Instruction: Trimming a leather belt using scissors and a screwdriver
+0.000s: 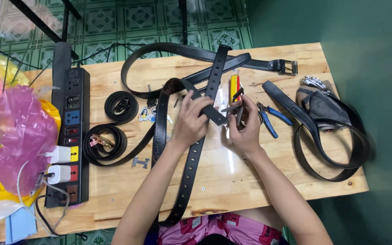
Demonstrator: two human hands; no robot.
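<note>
1. Fingers of the left hand are closed around the cut end of a black punched belt, which they hold just above the surface.
2. Fingers of the right hand are curled narrow around a small dark tool; I cannot tell exactly what kind of tool it is. Its tip is just beside the belt end, and the two hands are nearly touching.
3. From the left fingers, this punched belt runs down toward the person and goes over the near edge of the surface.
4. Just beyond the right fingers lies a yellow and red cutter knife.
5. Just to the right of the right fingers lie pliers with blue handles.
6. Further right, well apart from the fingers, a black belt loop lies beside a grey cloth.
7. Beyond both hands, a long black belt with a metal buckle curves across the far side.
8. To the left of the left fingers lie two coiled belts and a small metal H-shaped buckle.
9. Far to the left stands a black power strip with white chargers, next to pink plastic bags.
</note>
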